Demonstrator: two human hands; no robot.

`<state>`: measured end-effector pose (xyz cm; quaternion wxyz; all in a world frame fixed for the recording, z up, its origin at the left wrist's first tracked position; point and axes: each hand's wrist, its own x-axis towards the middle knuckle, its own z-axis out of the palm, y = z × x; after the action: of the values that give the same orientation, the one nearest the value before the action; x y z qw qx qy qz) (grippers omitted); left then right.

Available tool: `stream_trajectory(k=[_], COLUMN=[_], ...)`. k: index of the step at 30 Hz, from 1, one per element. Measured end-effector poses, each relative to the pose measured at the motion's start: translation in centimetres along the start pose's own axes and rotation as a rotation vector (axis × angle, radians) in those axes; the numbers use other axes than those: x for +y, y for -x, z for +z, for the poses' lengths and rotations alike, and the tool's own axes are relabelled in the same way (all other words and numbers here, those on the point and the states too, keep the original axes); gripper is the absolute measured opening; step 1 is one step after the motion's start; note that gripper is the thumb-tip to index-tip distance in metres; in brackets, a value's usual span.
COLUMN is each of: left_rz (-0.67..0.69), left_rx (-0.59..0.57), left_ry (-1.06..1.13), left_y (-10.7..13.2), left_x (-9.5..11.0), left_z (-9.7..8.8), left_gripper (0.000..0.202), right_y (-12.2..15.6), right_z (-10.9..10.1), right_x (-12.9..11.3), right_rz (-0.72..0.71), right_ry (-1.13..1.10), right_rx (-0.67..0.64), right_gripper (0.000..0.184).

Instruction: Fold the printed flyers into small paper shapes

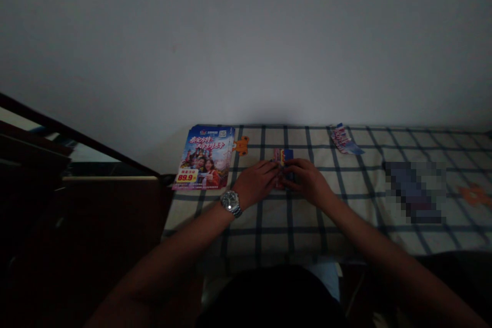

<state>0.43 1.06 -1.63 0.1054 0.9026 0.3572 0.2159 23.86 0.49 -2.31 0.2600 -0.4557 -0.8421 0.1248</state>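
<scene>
A small folded flyer (283, 156) lies on the checked tablecloth (346, 205), and both my hands meet on it. My left hand (257, 180), with a metal watch (231, 202) on the wrist, presses its fingertips on the flyer's left side. From the right, my right hand (306, 180) curls its fingers over the paper. Most of the flyer is hidden under my fingers. A stack of colourful flyers (203, 158) sits to the left of my left hand.
Another folded flyer (344, 140) lies at the back near the wall. A blurred-out patch (417, 190) sits on the right of the cloth. An orange print (242, 145) shows beside the stack. Dark furniture (77, 205) stands left of the table.
</scene>
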Motion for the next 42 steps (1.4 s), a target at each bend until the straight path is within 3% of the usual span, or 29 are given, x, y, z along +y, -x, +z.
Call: stream_trajectory(k=[8, 24, 34, 42], left_rz=[0.018, -0.037, -0.039, -0.014], left_rx=[-0.005, 0.034, -0.001, 0.036], left_ry=[-0.009, -0.069, -0.041, -0.005], left_y=[0.0, 0.1, 0.3, 0.4], left_x=[-0.2, -0.2, -0.6, -1.0], left_z=[0.1, -0.2, -1.0, -0.8], left_gripper=[0.035, 0.042, 0.055, 0.038], right_y=[1.2, 1.2, 0.4, 0.1], right_z=[-0.3, -0.9, -1.8, -1.9], right_x=[-0.6, -0.8, 1.6, 2.4], right_rz=[0.012, -0.077, -0.116, -0.166], right_ry=[-0.068, -0.042, -0.056, -0.012], right_rx=[-0.03, -0.026, -0.034, -0.1], right_gripper=[0.036, 0.028, 0.038, 0.043])
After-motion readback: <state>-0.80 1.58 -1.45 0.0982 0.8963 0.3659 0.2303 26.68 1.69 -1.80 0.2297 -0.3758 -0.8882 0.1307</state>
